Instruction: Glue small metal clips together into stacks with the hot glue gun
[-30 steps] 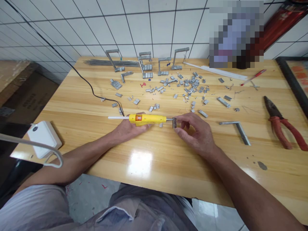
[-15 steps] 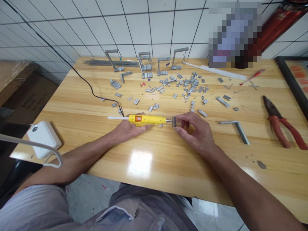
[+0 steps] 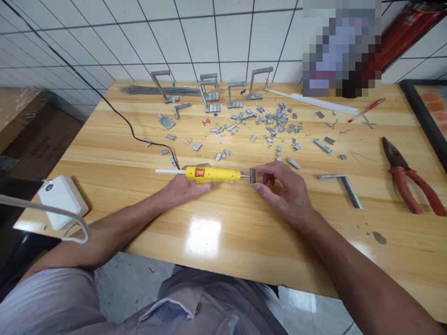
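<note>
My left hand (image 3: 190, 186) is wrapped round a yellow glue gun (image 3: 223, 174), with a white glue stick (image 3: 169, 171) sticking out of its rear end. The gun's metal nozzle points right and meets a small grey metal piece (image 3: 253, 176). That piece is pinched upright between the thumb and forefinger of my right hand (image 3: 282, 188). Both hands are just above the wooden table (image 3: 167, 232). A black cord (image 3: 131, 125) runs down to the gun from the upper left.
Small grey pieces (image 3: 279, 118) are scattered behind my hands, with several bent metal stands (image 3: 229, 95) near the tiled wall. Red-handled pliers (image 3: 405, 186) and an L-shaped bar (image 3: 351, 190) lie right. A white box-shaped device (image 3: 63, 202) is at the left.
The view has shifted very slightly. My left hand with the glue gun and my right hand with the metal piece hold almost the same pose.
</note>
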The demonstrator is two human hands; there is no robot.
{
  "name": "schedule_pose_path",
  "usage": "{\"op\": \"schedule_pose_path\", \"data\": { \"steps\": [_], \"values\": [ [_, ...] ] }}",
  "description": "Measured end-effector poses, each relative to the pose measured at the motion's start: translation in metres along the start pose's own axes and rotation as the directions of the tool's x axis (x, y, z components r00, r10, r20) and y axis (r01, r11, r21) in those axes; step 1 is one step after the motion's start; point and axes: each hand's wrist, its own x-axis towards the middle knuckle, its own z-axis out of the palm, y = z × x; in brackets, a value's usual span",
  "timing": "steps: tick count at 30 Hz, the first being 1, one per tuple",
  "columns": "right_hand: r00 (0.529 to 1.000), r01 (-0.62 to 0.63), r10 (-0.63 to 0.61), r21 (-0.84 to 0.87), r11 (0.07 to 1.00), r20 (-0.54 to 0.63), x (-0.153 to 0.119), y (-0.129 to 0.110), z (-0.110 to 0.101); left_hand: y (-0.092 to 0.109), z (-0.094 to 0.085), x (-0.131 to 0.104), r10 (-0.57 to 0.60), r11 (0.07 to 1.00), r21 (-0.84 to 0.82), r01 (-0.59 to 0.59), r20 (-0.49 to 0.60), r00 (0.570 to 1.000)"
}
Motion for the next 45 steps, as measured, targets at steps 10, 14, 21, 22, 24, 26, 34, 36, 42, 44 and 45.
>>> {"op": "schedule_pose_path", "data": {
  "steps": [10, 14, 21, 22, 24, 26, 34, 36, 42, 44, 45],
  "values": [
    [1.000, 0.019, -0.019, -0.017, 1.000, -0.009, -0.0001, 0.0005, 0.0005, -0.0065, -0.0012, 0.0012, 0.007, 1.000, 0.000, -0.007, 0.047, 0.999],
    [1.000, -0.003, 0.003, -0.005, 1.000, -0.004, 0.0003, 0.0001, 0.0003, -0.0056, -0.0016, 0.0009, 0.008, 1.000, -0.002, -0.008, 0.051, 0.999],
    [1.000, -0.008, 0.008, 0.007, 1.000, -0.015, 0.0004, 0.0002, 0.0007, -0.0062, -0.0015, 0.0006, -0.033, 0.999, -0.010, 0.034, 0.043, 0.999],
    [1.000, -0.009, 0.009, 0.009, 1.000, -0.015, 0.0004, 0.0003, 0.0008, -0.0063, -0.0015, 0.0005, -0.031, 0.999, -0.012, 0.031, 0.043, 0.999],
    [1.000, -0.016, 0.016, 0.013, 1.000, -0.012, 0.0004, 0.0003, 0.0007, -0.0064, -0.0016, 0.0003, -0.027, 0.999, -0.017, 0.027, 0.039, 0.999],
    [1.000, -0.021, 0.022, 0.012, 1.000, -0.007, 0.0006, 0.0002, 0.0005, -0.0059, -0.0017, -0.0001, -0.027, 0.999, -0.021, 0.028, 0.033, 0.999],
    [1.000, 0.001, -0.001, -0.001, 1.000, -0.009, 0.0006, -0.0005, 0.0000, -0.0005, -0.0017, -0.0003, -0.038, 0.999, -0.030, 0.040, 0.053, 0.998],
    [1.000, -0.001, 0.001, -0.007, 1.000, -0.008, 0.0006, -0.0005, 0.0001, 0.0001, -0.0015, 0.0002, -0.034, 0.999, -0.011, 0.034, 0.045, 0.998],
    [1.000, -0.013, 0.013, 0.003, 1.000, -0.004, 0.0002, 0.0001, 0.0003, 0.0009, -0.0025, 0.0006, -0.010, 1.000, -0.002, 0.010, 0.053, 0.999],
    [1.000, -0.018, 0.018, 0.007, 1.000, -0.004, 0.0001, 0.0001, 0.0003, 0.0011, -0.0027, 0.0005, -0.013, 1.000, -0.006, 0.013, 0.060, 0.998],
    [1.000, -0.021, 0.021, 0.007, 1.000, -0.004, 0.0002, 0.0000, 0.0003, 0.0014, -0.0026, 0.0005, -0.010, 1.000, -0.008, 0.010, 0.060, 0.998]
  ]
}}
